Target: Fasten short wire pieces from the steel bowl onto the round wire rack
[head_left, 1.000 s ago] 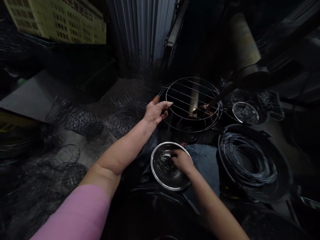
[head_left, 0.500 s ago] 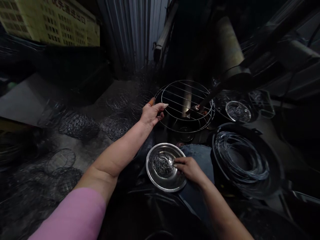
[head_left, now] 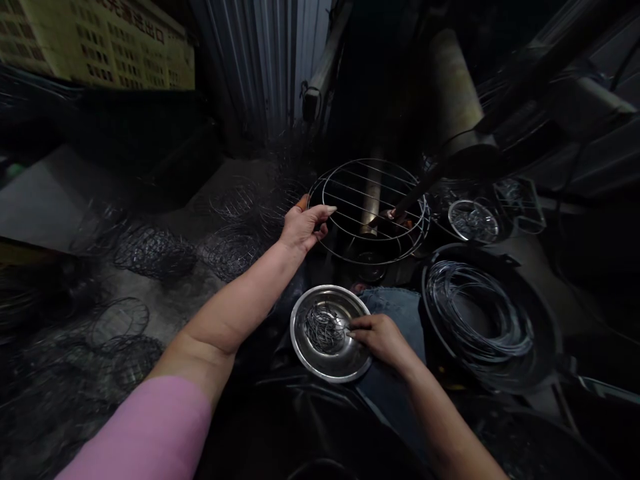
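My left hand [head_left: 303,227] grips the left rim of a round wire rack [head_left: 370,210] with straight cross wires, held level at centre. A dark machine arm [head_left: 425,180] comes down onto the rack from the right. My right hand [head_left: 381,338] reaches into a shiny steel bowl [head_left: 330,363] on my lap, its fingers pinched at a tangle of small wire pieces [head_left: 324,328] lying in the bowl. Denim fabric [head_left: 395,307] shows under the bowl.
A large dark tub [head_left: 545,347] of coiled wire rings sits at right. A second small steel bowl [head_left: 473,220] stands behind it. Several finished wire baskets [head_left: 155,250] lie over the floor at left. Corrugated metal sheeting [head_left: 265,60] and a sign [head_left: 100,40] are behind.
My right hand has drawn back from the bowl's middle to its right side, fingers now pinched at the wire pieces. The left hand keeps its hold on the rack.
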Motion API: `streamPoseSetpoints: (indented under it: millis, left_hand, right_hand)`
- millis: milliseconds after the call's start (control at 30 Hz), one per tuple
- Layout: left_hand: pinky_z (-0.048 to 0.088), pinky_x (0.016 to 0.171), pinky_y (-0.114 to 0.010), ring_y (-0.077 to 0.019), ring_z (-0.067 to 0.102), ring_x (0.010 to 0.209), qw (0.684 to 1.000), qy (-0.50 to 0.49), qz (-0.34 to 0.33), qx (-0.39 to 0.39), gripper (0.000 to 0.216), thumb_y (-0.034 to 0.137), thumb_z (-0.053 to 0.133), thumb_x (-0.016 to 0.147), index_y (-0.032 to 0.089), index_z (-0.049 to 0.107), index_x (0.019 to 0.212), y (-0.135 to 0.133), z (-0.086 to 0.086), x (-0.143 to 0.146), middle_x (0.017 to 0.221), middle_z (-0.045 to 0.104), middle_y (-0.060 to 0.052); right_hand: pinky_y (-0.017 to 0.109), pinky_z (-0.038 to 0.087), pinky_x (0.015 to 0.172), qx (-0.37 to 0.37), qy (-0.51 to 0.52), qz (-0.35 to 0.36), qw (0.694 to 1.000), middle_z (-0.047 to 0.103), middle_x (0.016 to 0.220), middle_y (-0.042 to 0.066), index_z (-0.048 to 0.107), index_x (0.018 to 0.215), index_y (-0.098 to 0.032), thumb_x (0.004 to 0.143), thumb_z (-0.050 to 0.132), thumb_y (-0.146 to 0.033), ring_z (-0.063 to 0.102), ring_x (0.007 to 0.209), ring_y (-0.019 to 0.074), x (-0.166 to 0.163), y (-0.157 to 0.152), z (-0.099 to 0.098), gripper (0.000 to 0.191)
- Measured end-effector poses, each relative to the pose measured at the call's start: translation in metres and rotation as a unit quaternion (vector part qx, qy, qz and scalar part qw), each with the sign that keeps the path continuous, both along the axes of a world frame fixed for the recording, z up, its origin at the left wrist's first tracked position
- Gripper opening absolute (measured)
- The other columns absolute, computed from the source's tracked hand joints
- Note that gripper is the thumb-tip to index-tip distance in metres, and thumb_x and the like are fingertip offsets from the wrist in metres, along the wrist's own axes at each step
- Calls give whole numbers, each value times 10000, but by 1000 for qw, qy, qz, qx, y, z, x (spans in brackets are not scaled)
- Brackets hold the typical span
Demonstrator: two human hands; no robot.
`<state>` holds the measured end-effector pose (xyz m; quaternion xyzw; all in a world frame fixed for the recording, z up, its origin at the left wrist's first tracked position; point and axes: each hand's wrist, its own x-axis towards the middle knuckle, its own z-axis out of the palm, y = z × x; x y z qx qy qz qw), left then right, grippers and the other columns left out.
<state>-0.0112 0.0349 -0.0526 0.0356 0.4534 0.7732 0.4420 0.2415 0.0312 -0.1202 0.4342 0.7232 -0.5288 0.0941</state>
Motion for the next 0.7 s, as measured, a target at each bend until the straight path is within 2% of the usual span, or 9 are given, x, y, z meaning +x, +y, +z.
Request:
streamPoseSetpoints:
  millis: [67,133,200,267,367,500,600,667,700]
  left_hand:
    - [365,515,-195,-75,490,586,1000,-1,-2,1,882,118,802,449,233,403,1227,-1,1,0,687,517,58]
    - [361,518,-198,-78,488,587,1000,3,-2,-2,820,121,802,437,223,428,1160,-2,2,-1,681,515,56]
    - [360,521,-199,-76,484,587,1000,8,-1,-3,724,128,802,425,208,451,1053,-2,2,-2,674,508,54]
    - [362,525,-196,-73,480,582,1000,11,2,-2,646,140,802,414,202,447,950,0,1,-2,667,500,54]
    - [366,517,-199,-78,476,575,1000,16,-1,3,601,165,810,405,198,416,858,2,-1,0,668,503,47]
    - [373,508,-205,-89,483,587,1000,22,-7,-1,599,172,817,391,190,395,815,2,-1,2,679,508,38]
    - [380,506,-205,-89,477,591,1000,28,0,-6,592,167,821,385,185,403,804,1,1,1,672,505,36]
    - [383,503,-204,-87,474,591,999,32,7,-13,576,174,826,381,175,410,779,2,2,1,668,503,31]
    - [385,503,-204,-86,474,592,999,32,10,-18,570,177,828,376,168,413,767,2,3,1,669,502,28]
  right_hand:
    - [205,390,538,12,-1,-6,1000,618,642,29,736,934,-138,699,551,-316,542,556,131,11,7,8,349]
    - [222,431,640,118,-16,5,993,661,774,40,743,902,-169,718,556,-280,603,692,152,26,19,23,286]
    - [237,431,713,256,-96,36,961,673,872,48,747,845,-190,721,579,-210,623,824,181,41,31,41,210]
    - [257,414,693,327,-226,97,912,669,862,71,739,819,-184,739,568,-154,625,855,214,47,38,56,192]
    - [277,415,682,337,-341,191,857,660,887,105,721,860,-150,801,459,-93,629,899,244,38,39,64,274]
    - [320,457,773,323,-350,202,856,648,971,149,707,931,-92,812,430,-50,621,971,277,28,41,56,305]
    - [313,480,794,262,-222,87,935,658,942,132,710,890,-99,778,514,-98,636,926,257,39,50,49,226]
    - [283,509,716,172,-65,-106,977,663,911,116,692,952,-92,741,574,-215,652,806,219,50,53,41,271]
    - [267,514,654,117,9,-208,971,663,889,115,673,989,-78,696,614,-286,650,743,206,55,52,36,364]
